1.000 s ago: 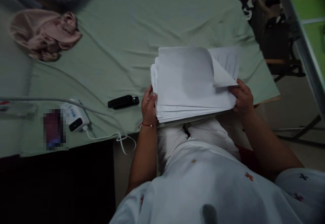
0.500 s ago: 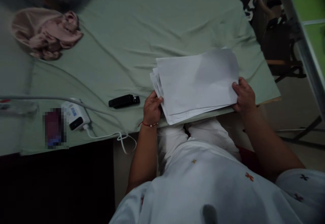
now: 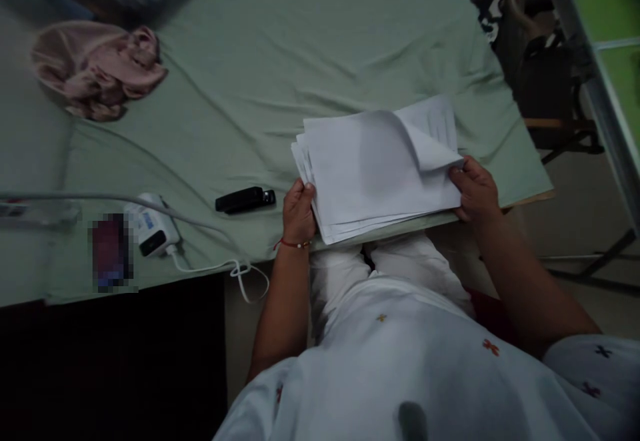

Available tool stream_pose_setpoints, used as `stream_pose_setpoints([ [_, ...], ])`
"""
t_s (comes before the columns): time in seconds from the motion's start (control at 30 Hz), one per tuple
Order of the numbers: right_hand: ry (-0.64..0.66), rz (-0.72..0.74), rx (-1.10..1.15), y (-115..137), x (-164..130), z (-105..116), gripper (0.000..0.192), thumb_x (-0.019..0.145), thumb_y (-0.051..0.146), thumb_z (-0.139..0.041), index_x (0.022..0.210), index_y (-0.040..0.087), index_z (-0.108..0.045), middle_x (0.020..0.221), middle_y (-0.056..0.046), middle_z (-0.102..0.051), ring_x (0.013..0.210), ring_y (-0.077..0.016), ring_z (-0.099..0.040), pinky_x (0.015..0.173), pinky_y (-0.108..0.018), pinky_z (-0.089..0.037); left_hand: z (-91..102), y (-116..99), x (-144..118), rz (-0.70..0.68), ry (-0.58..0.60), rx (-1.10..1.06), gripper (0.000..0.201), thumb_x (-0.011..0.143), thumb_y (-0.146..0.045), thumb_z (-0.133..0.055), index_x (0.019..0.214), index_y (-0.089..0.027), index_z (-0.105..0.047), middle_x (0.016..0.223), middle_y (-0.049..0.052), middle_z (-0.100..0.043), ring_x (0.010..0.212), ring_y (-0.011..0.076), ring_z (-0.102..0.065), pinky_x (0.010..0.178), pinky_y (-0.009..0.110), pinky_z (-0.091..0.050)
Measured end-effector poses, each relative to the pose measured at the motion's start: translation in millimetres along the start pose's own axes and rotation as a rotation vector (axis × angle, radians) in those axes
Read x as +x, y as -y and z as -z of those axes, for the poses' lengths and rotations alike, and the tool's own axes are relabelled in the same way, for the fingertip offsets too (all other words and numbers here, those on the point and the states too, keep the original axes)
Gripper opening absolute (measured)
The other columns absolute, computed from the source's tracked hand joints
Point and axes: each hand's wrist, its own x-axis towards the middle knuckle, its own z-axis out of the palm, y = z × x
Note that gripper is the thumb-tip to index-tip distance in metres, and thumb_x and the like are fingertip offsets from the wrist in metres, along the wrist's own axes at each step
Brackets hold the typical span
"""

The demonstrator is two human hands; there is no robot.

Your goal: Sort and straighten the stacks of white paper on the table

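Observation:
A loose stack of white paper sheets point(image 3: 370, 167) is held between my two hands over the table's front edge. My left hand point(image 3: 299, 211) is closed on the stack's left side, thumb on top, where several sheet edges fan out unevenly. At the right side my right hand point(image 3: 475, 189) pinches the paper. The far right corner of the top sheet is folded over toward me, and faint print shows on the sheet beneath. A black stapler point(image 3: 245, 199) lies on the cloth just left of my left hand.
A green cloth point(image 3: 240, 47) covers the table. On the left are a crumpled pink cloth point(image 3: 110, 71), a white device point(image 3: 153, 224) with a white cable point(image 3: 200, 269), a grey cord point(image 3: 100, 196) and a blurred-out item point(image 3: 111, 251). A dark chair point(image 3: 545, 87) stands beyond the right edge.
The top sheet's far right corner has curled over toward me, baring the printed sheet below. My right hand has shifted slightly left with the stack.

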Motion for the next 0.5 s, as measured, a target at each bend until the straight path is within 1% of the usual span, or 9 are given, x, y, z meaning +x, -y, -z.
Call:
stream_pose_setpoints([
  [0.1, 0.014, 0.012, 0.024, 1.1, -1.1, -0.9, 0.038, 0.07, 0.047, -0.086, 0.098, 0.031, -0.067, 0.088, 0.0, -0.073, 0.085, -0.0257, -0.07, 0.066, -0.039, -0.059, -1.4, -0.2, -1.5, -0.005, -0.068, -0.002, 0.047, 0.072, -0.06, -0.085, 0.095, -0.02, -0.076, 0.094, 0.003, -0.078, 0.091, 0.019, -0.072, 0.085, 0.03, -0.057],
  [0.17, 0.012, 0.013, 0.038, 2.5, -1.7, -1.1, 0.038, 0.069, 0.044, -0.087, 0.097, 0.031, -0.066, 0.085, 0.001, -0.071, 0.076, -0.0219, -0.067, 0.064, -0.037, -0.058, -2.0, -0.4, -2.3, -0.014, -0.097, -0.019, 0.047, 0.073, -0.061, -0.085, 0.093, -0.02, -0.076, 0.092, 0.003, -0.078, 0.088, 0.0176, -0.071, 0.082, 0.028, -0.057],
  [0.23, 0.004, 0.004, 0.041, 3.2, -1.6, -0.5, 0.037, 0.067, 0.041, -0.087, 0.095, 0.031, -0.065, 0.078, 0.003, -0.067, 0.062, -0.0171, -0.059, 0.056, -0.033, -0.053, -2.6, -1.1, -2.9, -0.017, -0.106, -0.035, 0.045, 0.074, -0.061, -0.084, 0.091, -0.02, -0.076, 0.092, 0.003, -0.078, 0.087, 0.0173, -0.072, 0.081, 0.028, -0.057],
  [0.3, -0.002, 0.004, 0.026, 2.7, -0.9, 0.6, 0.036, 0.067, 0.038, -0.087, 0.095, 0.032, -0.066, 0.074, 0.005, -0.063, 0.055, -0.0142, -0.052, 0.048, -0.029, -0.047, -3.2, -2.0, -3.1, -0.014, -0.108, -0.058, 0.044, 0.073, -0.06, -0.085, 0.091, -0.021, -0.077, 0.094, 0.003, -0.079, 0.087, 0.0174, -0.072, 0.083, 0.029, -0.058],
  [0.37, -0.027, 0.04, -0.005, 1.0, -0.2, 1.0, 0.038, 0.067, 0.038, -0.087, 0.098, 0.032, -0.067, 0.075, 0.005, -0.063, 0.056, -0.0137, -0.052, 0.047, -0.027, -0.045, -3.3, -2.7, -3.1, -0.018, -0.104, -0.081, 0.043, 0.072, -0.058, -0.087, 0.093, -0.021, -0.077, 0.096, 0.002, -0.079, 0.089, 0.0174, -0.072, 0.086, 0.03, -0.058],
  [0.43, -0.065, 0.106, -0.041, -1.4, 0.0, 0.4, 0.039, 0.069, 0.041, -0.087, 0.101, 0.033, -0.067, 0.082, 0.005, -0.065, 0.064, -0.0148, -0.058, 0.052, -0.027, -0.048, -2.9, -2.8, -2.7, -0.027, -0.097, -0.083, 0.041, 0.073, -0.057, -0.087, 0.092, -0.021, -0.077, 0.094, 0.002, -0.079, 0.091, 0.0174, -0.072, 0.088, 0.03, -0.058],
  [0.5, -0.095, 0.151, -0.075, -3.7, -0.3, -0.9, 0.034, 0.073, 0.045, -0.086, 0.098, 0.032, -0.067, 0.083, 0.003, -0.066, 0.071, -0.0165, -0.062, 0.057, -0.029, -0.051, -1.8, -2.2, -2.2, -0.033, -0.091, -0.067, 0.04, 0.075, -0.057, -0.085, 0.09, -0.021, -0.076, 0.092, 0.002, -0.078, 0.092, 0.0171, -0.072, 0.089, 0.029, -0.058],
])
